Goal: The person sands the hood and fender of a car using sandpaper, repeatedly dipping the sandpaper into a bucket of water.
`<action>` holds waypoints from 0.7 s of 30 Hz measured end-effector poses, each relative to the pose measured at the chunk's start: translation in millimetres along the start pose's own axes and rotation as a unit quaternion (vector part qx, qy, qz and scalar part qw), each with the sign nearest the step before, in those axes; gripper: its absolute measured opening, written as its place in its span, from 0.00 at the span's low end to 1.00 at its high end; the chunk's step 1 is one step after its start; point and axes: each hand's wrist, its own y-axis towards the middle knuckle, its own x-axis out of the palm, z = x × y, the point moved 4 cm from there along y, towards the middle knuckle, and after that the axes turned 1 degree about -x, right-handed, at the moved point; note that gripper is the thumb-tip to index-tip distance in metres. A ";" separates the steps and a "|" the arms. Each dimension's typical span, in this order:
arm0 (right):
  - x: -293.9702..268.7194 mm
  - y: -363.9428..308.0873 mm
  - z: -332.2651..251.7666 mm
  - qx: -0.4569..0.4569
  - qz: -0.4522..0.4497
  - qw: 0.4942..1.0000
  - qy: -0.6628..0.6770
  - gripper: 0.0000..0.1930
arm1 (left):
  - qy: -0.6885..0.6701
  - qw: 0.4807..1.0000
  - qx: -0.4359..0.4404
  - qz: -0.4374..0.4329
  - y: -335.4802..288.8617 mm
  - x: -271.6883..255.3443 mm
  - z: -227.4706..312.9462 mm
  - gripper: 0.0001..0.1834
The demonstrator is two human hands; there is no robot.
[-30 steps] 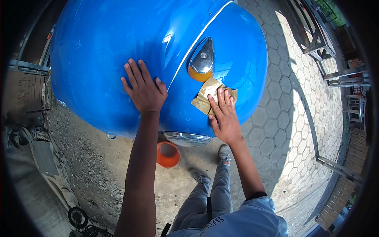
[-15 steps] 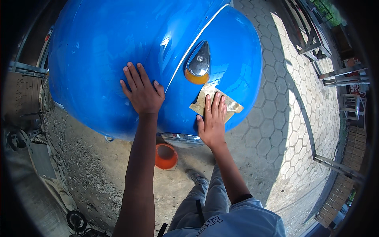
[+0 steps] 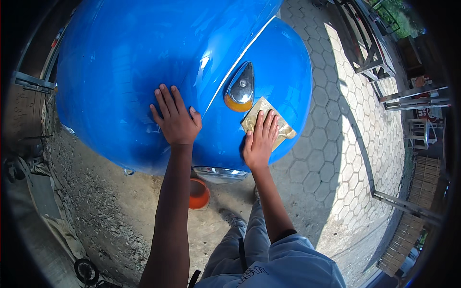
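A glossy blue car front [image 3: 129, 57] fills the upper middle, its rounded hood and right fender parted by a pale seam. My left hand [image 3: 175, 117] lies flat on the hood, fingers stretched out and nothing beneath them that I can see. On the fender my right hand [image 3: 261, 139] presses a tan cloth [image 3: 283, 129] against the paint, with its fingers extended over it. Just beyond the cloth is a teardrop-shaped chrome lamp [image 3: 241, 79] with an amber lens [image 3: 237, 104]. Below the hands, part of a headlight [image 3: 222, 174] shows at the car's front.
An orange bucket [image 3: 199, 194] stands on the ground between my left forearm and my feet. Hexagonal paving [image 3: 362, 125] runs along the right, partly sunlit. Metal frames [image 3: 372, 62] stand at the far right. Gravelly ground [image 3: 96, 201] lies at left, near a small wheel [image 3: 86, 271].
My right hand and the cloth have slid a little farther along the fender, closer beside the lamp. My left hand stays on the hood. The whole view has shifted slightly.
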 end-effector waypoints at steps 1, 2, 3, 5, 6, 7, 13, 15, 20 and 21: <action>-4.0 -17.1 -6.4 -0.023 -0.003 0.999 0.032 0.33 | -0.004 1.000 0.004 0.004 -0.2 -0.6 0.0 0.40; -7.6 -23.0 -7.5 -0.040 -0.006 0.998 0.039 0.33 | -0.003 1.000 -0.001 0.005 -0.6 -0.7 -0.1 0.40; -7.2 -16.9 -3.4 -0.029 -0.032 0.999 0.010 0.33 | -0.002 1.000 0.000 0.001 -1.0 0.0 -0.7 0.40; -10.9 25.1 14.6 -0.012 -0.019 1.000 -0.004 0.33 | 0.004 1.000 0.017 -0.005 -0.4 2.6 -0.4 0.40; -12.9 57.5 26.8 -0.021 0.025 0.999 -0.025 0.32 | 0.001 1.000 0.016 -0.002 -0.9 3.3 -1.2 0.40; -11.9 90.0 35.9 -0.029 0.072 0.995 -0.063 0.32 | 0.000 1.000 0.013 0.007 -1.6 3.5 -1.6 0.40; -7.1 68.6 29.6 -0.045 0.052 0.995 -0.075 0.32 | -0.013 1.000 0.009 0.003 -0.4 1.5 -1.4 0.39; -7.3 11.9 10.9 -0.023 -0.018 1.000 -0.008 0.34 | -0.015 1.000 0.008 0.000 0.6 -0.1 -0.7 0.39; -19.7 89.1 36.7 -0.029 0.034 0.998 -0.052 0.32 | -0.010 1.000 0.015 -0.003 -2.1 1.9 -1.6 0.39; -18.4 132.9 51.0 0.000 0.047 0.996 -0.080 0.32 | -0.011 1.000 0.014 0.003 -2.6 2.9 -1.4 0.39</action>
